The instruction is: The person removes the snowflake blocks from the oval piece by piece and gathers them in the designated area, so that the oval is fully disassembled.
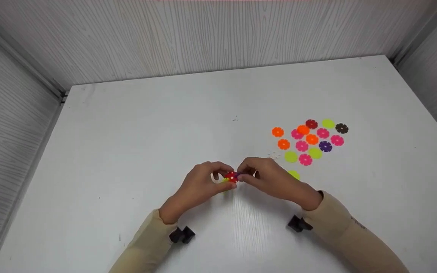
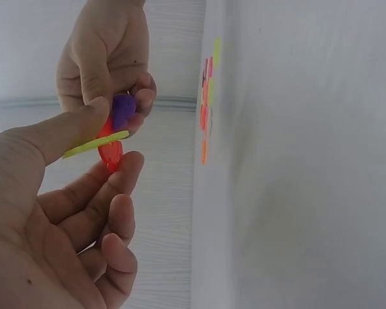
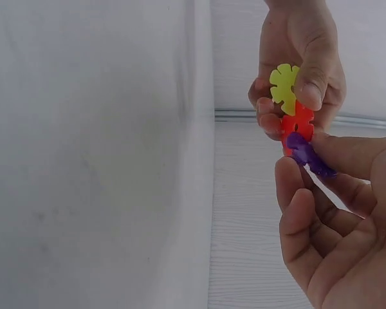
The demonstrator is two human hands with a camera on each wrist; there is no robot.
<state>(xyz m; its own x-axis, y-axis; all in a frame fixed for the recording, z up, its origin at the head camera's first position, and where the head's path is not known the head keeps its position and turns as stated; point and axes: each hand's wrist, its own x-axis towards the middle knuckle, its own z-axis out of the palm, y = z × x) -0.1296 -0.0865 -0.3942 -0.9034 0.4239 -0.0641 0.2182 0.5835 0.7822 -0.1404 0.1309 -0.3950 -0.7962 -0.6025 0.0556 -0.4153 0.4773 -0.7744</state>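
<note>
Between thumb and fingers, my left hand [image 1: 199,184] pinches a red notched disc [image 1: 231,176]. A yellow-green notched disc [image 3: 284,89] is joined crosswise to the red one, by the left thumb. From the other side my right hand [image 1: 273,180] pinches a purple notched disc [image 3: 309,154] against the red disc's edge. Purple and red touch; whether their slots are interlocked I cannot tell. In the left wrist view the yellow-green disc shows edge-on, and fingertips partly cover the red one. Both hands are held above the white table.
Several loose notched discs in orange, pink, yellow-green, dark red, purple and black lie right of the hands, among them a pink disc [image 1: 305,159] and a black disc [image 1: 341,128]. One yellow-green disc [image 1: 293,174] is partly hidden behind the right wrist. Grained panels [image 1: 218,38] enclose the white table [image 1: 146,125].
</note>
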